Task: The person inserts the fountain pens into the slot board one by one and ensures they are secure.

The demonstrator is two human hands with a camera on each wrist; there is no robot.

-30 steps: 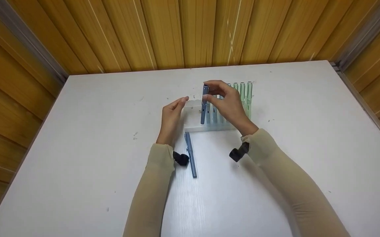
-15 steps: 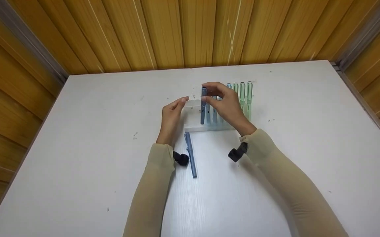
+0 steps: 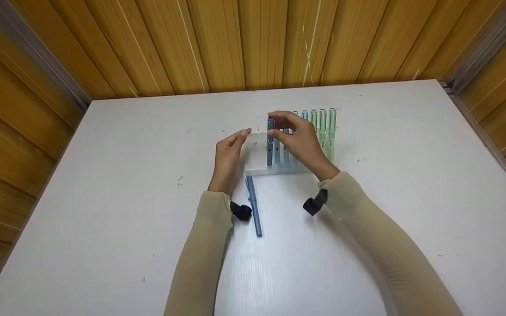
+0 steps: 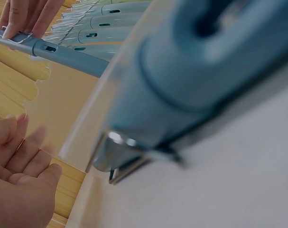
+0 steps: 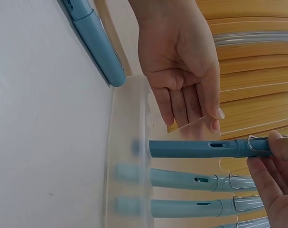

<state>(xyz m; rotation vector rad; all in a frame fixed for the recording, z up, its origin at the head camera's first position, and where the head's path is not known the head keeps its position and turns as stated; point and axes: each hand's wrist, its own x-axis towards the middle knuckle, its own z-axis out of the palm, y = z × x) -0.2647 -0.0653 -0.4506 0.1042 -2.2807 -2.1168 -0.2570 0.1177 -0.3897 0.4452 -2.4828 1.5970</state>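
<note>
My right hand (image 3: 299, 136) pinches a dark blue pen (image 3: 270, 151) by its clipped cap, thumb on one side and fingers on the other. The pen stands upright at the left of a row of pens, and in the right wrist view its lower end shows dimly through the frosted base of a clear pen stand (image 5: 127, 109). At the stand's left side, my left hand (image 3: 229, 153) pinches the edge of its transparent back panel (image 4: 68, 90) between thumb and fingers. Another blue pen (image 3: 254, 206) lies on the table just in front of the stand, beside my left wrist.
Lighter blue pens (image 5: 181, 178) and green pens (image 3: 332, 127) stand upright in the stand to the right, partly behind my right hand. The white table (image 3: 104, 197) runs back to a wood-panelled wall (image 3: 261, 44). Black wrist cameras (image 3: 315, 202) jut from both sleeves.
My right hand has moved slightly down and left with the pen, which has gone from a small tilt to upright. The left hand and the lying pen have stayed put.
</note>
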